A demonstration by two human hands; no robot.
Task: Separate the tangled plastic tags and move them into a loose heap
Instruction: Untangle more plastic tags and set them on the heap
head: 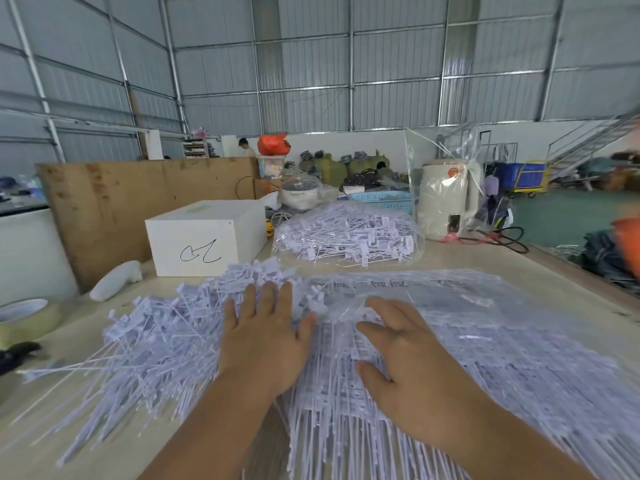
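1. Both forearms reach in from the bottom edge, over the tags.
2. Left hand (265, 344) lies palm down with fingers straight and slightly spread, pressing on the loose heap (156, 344) of white tags at the left of the surface (568, 299).
3. Right hand (412, 368) also lies palm down, fingers straight and relaxed, thumb out to the side, resting on the tangled tags (485, 358). Neither hand grips anything.
4. The tangled tags spread from centre to right as a wide, flat mass with the long stems running toward the camera; they look partly covered by clear film, though blur makes that hard to tell.
5. The heap at the left is looser, its stems pointing many ways, some sticking out toward the left edge.
6. The two masses touch between the hands.
7. Behind them, apart, a clear bag (349, 237) holds more tags.
8. A white box (204, 237) with a black scribble on its front stands left of the bag.
9. A white handle-like object (116, 280) lies near the box, at the front left of it.
10. A tape roll (24, 318) sits at the far left edge.
11. A white kettle (446, 202) in clear wrap stands to the right of the bag, with a blue basket (384, 199) just left of it.
12. A plywood board (114, 206) leans upright behind the box.
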